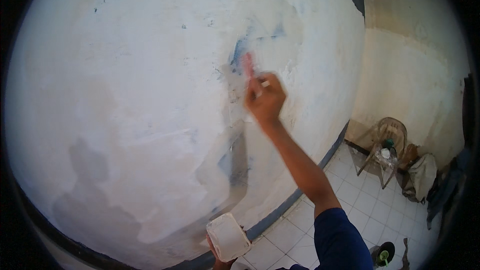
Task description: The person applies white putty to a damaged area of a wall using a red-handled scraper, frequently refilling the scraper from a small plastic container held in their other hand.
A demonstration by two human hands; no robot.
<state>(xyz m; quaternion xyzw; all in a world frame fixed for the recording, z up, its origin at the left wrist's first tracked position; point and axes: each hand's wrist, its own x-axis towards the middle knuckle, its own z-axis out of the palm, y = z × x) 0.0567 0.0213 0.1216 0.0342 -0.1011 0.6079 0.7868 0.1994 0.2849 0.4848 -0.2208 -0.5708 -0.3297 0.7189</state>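
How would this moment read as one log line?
Right grip: reddish tool, blurred, at patchy wall | Left grip: pale rectangular item | Right side: chair on tiled floor

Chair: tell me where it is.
In the head view, the chair is toward the right edge, below and right of the right hand; it stands on the white tiled floor beside the cream wall, left of the pale cloth.

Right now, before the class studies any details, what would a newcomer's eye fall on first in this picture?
Probably the right hand near the centre, its fingers holding a blurred reddish tool before a blue patch on the big whitish wall. Next comes the pale rectangular container at the bottom, held by the left hand. A chair stands on the tiled floor at the right.
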